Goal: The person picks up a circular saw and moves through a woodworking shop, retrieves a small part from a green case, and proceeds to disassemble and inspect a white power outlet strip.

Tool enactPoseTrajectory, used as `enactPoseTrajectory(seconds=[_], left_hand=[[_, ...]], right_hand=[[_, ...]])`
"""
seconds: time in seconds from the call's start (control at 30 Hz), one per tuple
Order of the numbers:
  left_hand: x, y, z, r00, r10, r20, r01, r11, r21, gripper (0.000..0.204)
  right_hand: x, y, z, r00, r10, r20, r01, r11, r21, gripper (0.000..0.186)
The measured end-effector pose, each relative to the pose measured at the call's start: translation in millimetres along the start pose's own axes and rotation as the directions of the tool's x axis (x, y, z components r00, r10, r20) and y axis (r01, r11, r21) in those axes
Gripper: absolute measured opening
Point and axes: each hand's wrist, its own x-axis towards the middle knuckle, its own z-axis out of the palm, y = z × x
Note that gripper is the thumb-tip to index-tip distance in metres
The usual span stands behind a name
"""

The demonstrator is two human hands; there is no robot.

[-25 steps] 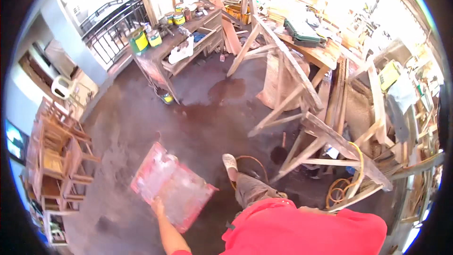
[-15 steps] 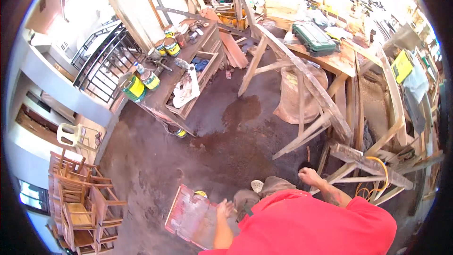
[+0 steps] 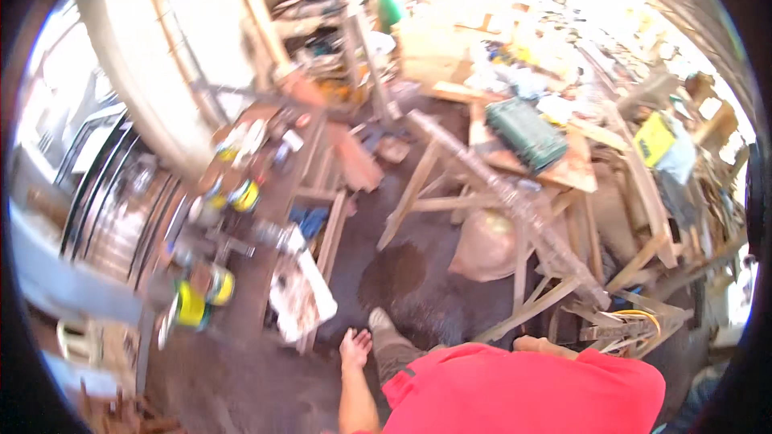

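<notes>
The picture is blurred. My left hand point(image 3: 355, 345) hangs low at the centre, open and holding nothing, just below a crumpled white item point(image 3: 293, 297) on a cluttered wooden workbench point(image 3: 326, 249). My right hand point(image 3: 531, 345) shows beside my red shirt, partly hidden by it, so its fingers are not clear. One pale shoe point(image 3: 380, 323) is on the dark wet floor point(image 3: 193, 378). Several cans with yellow labels point(image 3: 193, 305) sit along the bench at left.
A long wooden trestle point(image 3: 503, 201) crosses the right middle, before a board carrying a green case point(image 3: 527, 137). A sack point(image 3: 482, 249) lies under it. A yellow hose point(image 3: 643, 317) hangs at lower right. Black railing point(image 3: 104, 185) and stacked wooden chairs point(image 3: 108, 414) are at left.
My left hand held a pink-stained board earlier; it is now empty and the board is out of view. The view has moved forward, bringing the bench and trestle closer.
</notes>
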Motion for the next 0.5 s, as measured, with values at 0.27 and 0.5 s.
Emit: enactPoseTrajectory(seconds=[0.27, 0.5], left_hand=[[57.2, 95.0, 211.4, 0.926, -0.306, 0.222, 0.106, 0.773, 0.626, 0.052], [114.4, 137.8, 326.2, 0.922, -0.279, 0.267, 0.084, 0.82, 0.566, 0.041]], right_hand=[[-59.5, -47.7, -278.8, 0.501, 0.314, -0.806, 0.195, 0.867, 0.459, 0.031], [-46.5, 62.8, -436.2, 0.126, 0.374, -0.919, -0.272, 0.904, 0.33, 0.058]])
